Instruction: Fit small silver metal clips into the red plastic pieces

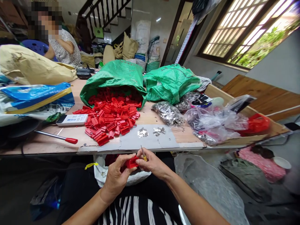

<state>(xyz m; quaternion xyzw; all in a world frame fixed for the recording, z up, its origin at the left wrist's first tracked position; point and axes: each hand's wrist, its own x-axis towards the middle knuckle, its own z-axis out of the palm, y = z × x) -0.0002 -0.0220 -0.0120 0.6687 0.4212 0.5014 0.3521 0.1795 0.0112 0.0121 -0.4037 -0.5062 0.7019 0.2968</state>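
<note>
Just in front of the table edge, my left hand [116, 175] grips a small red plastic housing [132, 162] between thumb and fingers. My right hand [153, 164] is closed on a small tool with a yellow handle [144, 157] and thin metal shaft, which looks like a screwdriver; its shaft points up. The right fingertips also touch the housing's right side. Beyond my hands, two little piles of silvery metal pieces [142, 132] lie on a grey sheet [131, 140]. Many similar red housings [112, 115] spill from a green woven sack [114, 73].
A second green sack [172, 81] and a bag of metal pieces [167, 113] lie behind. At right stands a wooden tray [255, 139] of plastic bags. A red-handled rod [71, 140] and white box [72, 119] are at left. A person [64, 47] sits across the table.
</note>
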